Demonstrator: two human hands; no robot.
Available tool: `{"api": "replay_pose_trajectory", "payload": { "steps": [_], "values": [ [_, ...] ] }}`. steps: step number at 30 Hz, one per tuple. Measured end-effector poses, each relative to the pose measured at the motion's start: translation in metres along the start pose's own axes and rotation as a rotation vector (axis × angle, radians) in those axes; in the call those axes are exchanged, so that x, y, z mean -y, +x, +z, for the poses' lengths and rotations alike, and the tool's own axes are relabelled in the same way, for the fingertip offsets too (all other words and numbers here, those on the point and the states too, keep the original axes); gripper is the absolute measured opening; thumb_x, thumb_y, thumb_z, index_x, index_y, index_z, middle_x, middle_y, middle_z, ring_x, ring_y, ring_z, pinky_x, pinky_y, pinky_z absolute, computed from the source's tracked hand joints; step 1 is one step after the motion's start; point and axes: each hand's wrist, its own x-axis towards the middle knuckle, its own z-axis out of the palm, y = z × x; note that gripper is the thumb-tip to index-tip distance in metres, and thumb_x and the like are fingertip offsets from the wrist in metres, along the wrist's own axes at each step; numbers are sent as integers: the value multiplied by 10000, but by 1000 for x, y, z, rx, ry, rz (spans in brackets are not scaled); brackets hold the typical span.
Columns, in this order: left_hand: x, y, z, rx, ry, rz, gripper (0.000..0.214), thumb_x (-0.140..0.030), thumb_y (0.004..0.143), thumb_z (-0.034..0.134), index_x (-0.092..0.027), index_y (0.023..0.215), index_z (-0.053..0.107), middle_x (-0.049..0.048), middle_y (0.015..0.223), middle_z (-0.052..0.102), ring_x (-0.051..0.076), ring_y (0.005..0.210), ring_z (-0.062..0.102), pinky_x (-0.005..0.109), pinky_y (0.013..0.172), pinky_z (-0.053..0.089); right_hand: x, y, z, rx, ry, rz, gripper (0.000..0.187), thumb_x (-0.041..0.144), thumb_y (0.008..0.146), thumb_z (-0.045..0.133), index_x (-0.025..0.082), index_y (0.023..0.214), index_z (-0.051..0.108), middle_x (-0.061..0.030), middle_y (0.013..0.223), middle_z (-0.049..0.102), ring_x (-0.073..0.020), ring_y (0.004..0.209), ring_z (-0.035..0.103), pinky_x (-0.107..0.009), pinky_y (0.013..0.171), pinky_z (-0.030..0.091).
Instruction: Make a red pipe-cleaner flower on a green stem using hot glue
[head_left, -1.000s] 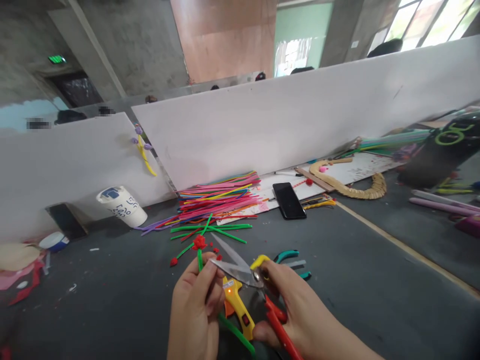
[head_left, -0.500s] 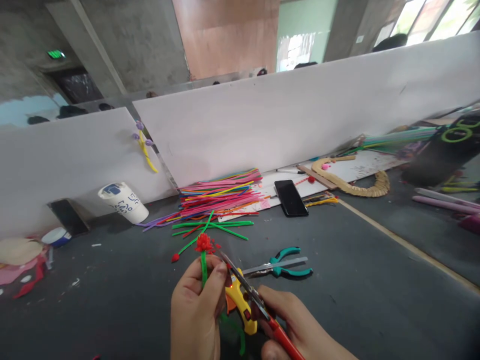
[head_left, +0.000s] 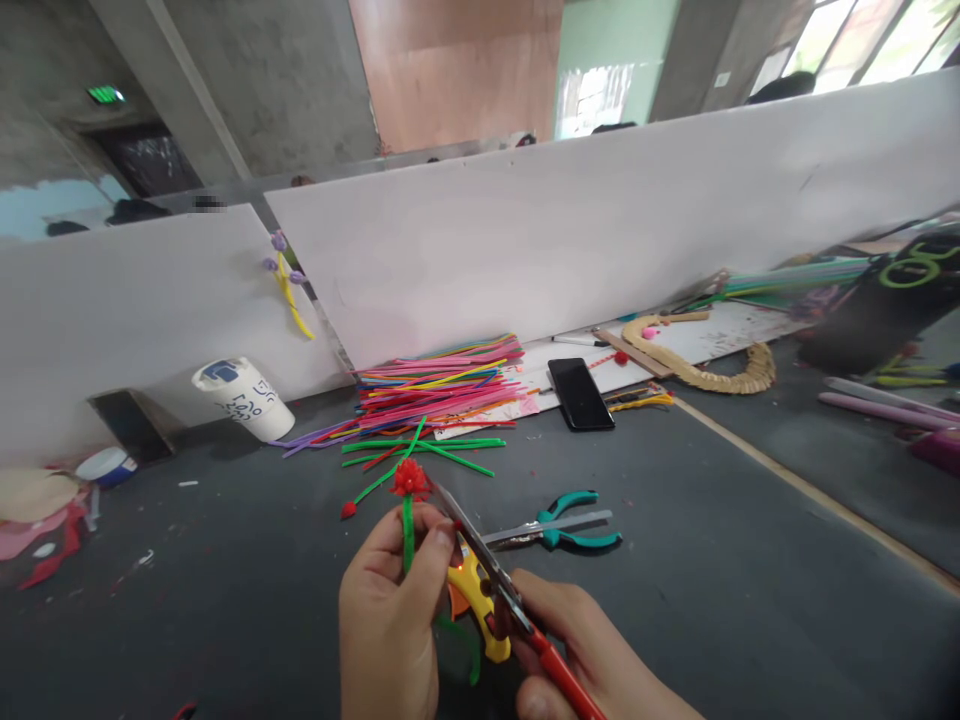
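My left hand (head_left: pixel 401 600) is closed in a pinch on the green stem of a red pipe-cleaner flower (head_left: pixel 410 480), its fluffy head up above my fingers. My right hand (head_left: pixel 577 640) grips scissors (head_left: pixel 551 665) with red handles. Their blades slant up to the left, and the tips reach the right side of the red flower head. Below and between my hands lies a yellow glue gun (head_left: pixel 474 600), partly covered by the scissors. Teal-handled pliers (head_left: pixel 559 525) rest just beyond, with a translucent glue stick across them.
Green pipe cleaners (head_left: pixel 450 445) and a heap of coloured ones (head_left: pixel 442 385) lie ahead. A black phone (head_left: pixel 580 393) is to their right. At the left stand a white cup (head_left: pixel 244 398) and a dark phone (head_left: pixel 131 425). A white partition (head_left: pixel 570 240) runs along the back.
The scissor blades, apart a moment ago with red bits flying near the tips, now look closer together beside the flower head. Both hands stay nearly in place.
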Motion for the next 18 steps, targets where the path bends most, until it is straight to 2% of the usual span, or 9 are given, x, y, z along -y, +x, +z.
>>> {"api": "replay_pose_trajectory", "payload": {
  "steps": [5,11,16,18],
  "values": [
    [-2,-1,4,-20,-34,-6,251,-211,419,884,-178,587,701,-22,555,671,78,491,549,150,474,456,3,-1,0,-23,-63,9,662,828,753,440,181,848,546,40,683,387,-113,591,290,-226,521,276],
    [-2,-2,6,-12,-55,-36,384,-329,352,933,-152,578,677,-32,501,610,55,451,503,126,433,421,-10,-5,6,-122,-321,43,732,897,721,328,194,803,514,12,682,469,-130,571,344,-243,542,325],
    [7,-4,4,117,-169,-35,340,-371,534,890,-156,584,632,-108,399,408,-2,338,237,96,320,234,-21,-6,12,-221,-440,-13,739,913,717,258,211,769,481,16,642,461,-130,533,325,-233,492,296],
    [10,-4,2,137,-181,-36,337,-379,565,876,-157,599,625,-113,404,388,0,342,214,100,319,225,-21,-5,12,-227,-450,-9,710,905,726,267,219,747,451,22,619,453,-126,517,310,-229,472,279]
  ]
}}
